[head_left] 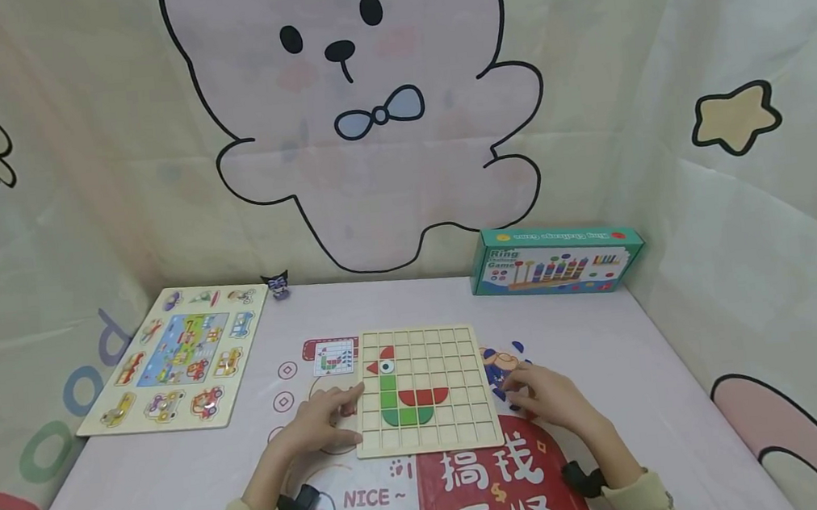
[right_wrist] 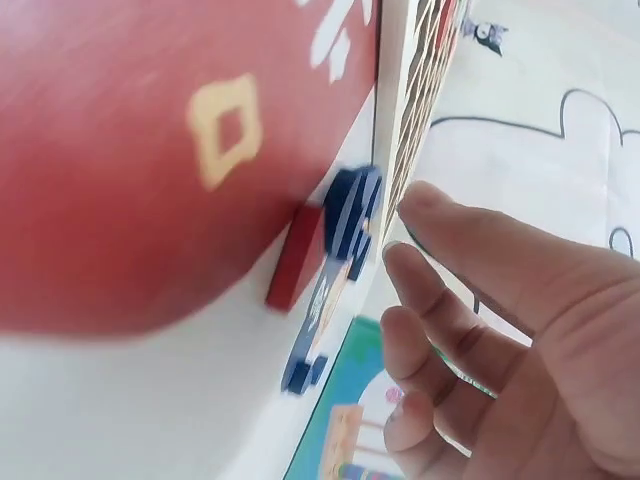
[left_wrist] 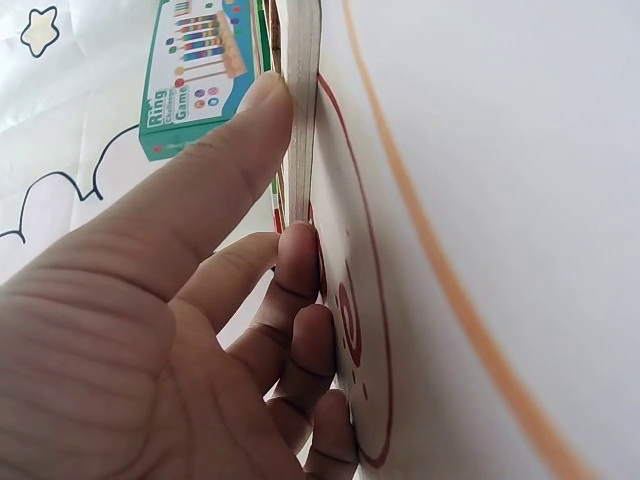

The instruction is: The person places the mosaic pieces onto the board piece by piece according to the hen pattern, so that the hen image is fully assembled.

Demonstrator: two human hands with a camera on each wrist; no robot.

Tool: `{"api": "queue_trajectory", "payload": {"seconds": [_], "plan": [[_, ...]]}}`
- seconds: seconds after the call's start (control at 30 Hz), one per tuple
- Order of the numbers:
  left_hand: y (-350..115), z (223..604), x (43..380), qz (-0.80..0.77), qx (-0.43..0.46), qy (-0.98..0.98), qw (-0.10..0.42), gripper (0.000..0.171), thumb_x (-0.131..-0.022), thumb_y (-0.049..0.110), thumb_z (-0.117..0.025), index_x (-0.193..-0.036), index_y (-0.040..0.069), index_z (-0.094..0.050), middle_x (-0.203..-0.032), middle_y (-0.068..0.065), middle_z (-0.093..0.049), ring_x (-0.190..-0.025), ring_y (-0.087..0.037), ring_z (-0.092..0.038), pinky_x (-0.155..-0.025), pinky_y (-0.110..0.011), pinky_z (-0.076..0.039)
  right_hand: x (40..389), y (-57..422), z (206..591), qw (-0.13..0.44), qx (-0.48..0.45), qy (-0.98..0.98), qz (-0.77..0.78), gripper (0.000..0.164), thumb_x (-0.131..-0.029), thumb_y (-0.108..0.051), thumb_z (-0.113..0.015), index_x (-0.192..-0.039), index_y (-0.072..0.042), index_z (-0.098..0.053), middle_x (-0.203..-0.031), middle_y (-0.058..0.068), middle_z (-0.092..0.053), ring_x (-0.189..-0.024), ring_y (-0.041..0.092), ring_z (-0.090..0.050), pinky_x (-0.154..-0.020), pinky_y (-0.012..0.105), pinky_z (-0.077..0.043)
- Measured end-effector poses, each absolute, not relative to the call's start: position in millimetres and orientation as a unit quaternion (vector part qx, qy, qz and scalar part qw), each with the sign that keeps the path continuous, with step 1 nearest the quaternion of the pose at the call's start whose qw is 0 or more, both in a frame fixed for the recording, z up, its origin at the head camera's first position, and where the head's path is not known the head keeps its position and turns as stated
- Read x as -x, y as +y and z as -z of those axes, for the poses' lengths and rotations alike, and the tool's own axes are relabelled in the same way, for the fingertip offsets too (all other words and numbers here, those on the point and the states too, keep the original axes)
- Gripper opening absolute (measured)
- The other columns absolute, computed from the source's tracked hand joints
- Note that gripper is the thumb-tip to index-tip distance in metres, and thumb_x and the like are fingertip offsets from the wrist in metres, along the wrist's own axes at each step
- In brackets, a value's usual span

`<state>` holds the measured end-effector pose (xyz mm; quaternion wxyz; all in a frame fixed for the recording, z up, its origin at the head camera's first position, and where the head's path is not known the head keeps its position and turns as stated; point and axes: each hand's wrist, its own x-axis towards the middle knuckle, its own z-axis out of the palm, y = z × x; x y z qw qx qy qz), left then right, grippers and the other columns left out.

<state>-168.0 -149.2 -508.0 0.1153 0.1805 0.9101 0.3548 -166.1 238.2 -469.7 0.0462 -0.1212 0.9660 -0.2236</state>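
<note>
A wooden grid board point(head_left: 458, 364) lies in the middle of the table. Red and green pieces on it form a duck-like bird, with a green base point(head_left: 408, 417), a red wing point(head_left: 423, 397) and a white eye piece point(head_left: 387, 365). My left hand point(head_left: 321, 420) is at the board's left side, thumb near the front corner and fingertips touching the edge. In the left wrist view the thumb point(left_wrist: 265, 100) meets that edge. My right hand point(head_left: 548, 393) hovers beside the right edge over a navy figure point(head_left: 500, 366), fingers loosely bent and nothing between them.
A small pattern card point(head_left: 333, 358) lies against the board's left side. Farther left is a wooden picture puzzle point(head_left: 243, 363), with a small dark figurine point(head_left: 277, 285) behind it. A green Ring Game box point(head_left: 558, 262) stands at the back right. Printed drawings cover the table's front.
</note>
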Motion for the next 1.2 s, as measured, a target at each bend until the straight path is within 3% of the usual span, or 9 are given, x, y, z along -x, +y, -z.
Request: {"api": "queue_trajectory", "payload": {"seconds": [0.6,1.2], "plan": [[-150.9,506.7,167.6,-0.359,-0.181,0.908,0.117,0.078,-0.068,0.032,-0.080,-0.137,0.018,-0.047,-0.087,0.006,-0.048,-0.080,-0.014,-0.034,-0.069,-0.030,-0.027,154.2,265.4,467.8,0.080,0.119,0.967,0.210,0.020,-0.071,-0.019,-0.078,-0.089,-0.016,-0.069,-0.081,-0.004,-0.055,-0.070,0.011,-0.048,-0.057,0.024,-0.042],[-150.1,506.3,167.5,-0.363,-0.185,0.906,0.118,0.077,-0.069,0.031,-0.079,-0.137,0.018,-0.047,-0.088,0.005,-0.048,-0.081,-0.014,-0.034,-0.069,-0.031,-0.026,151.9,274.4,474.8,0.086,0.139,0.965,0.207,0.014,-0.076,-0.016,-0.074,-0.088,-0.017,-0.067,-0.076,-0.008,-0.055,-0.064,0.008,-0.046,-0.054,0.022,-0.040]]}}
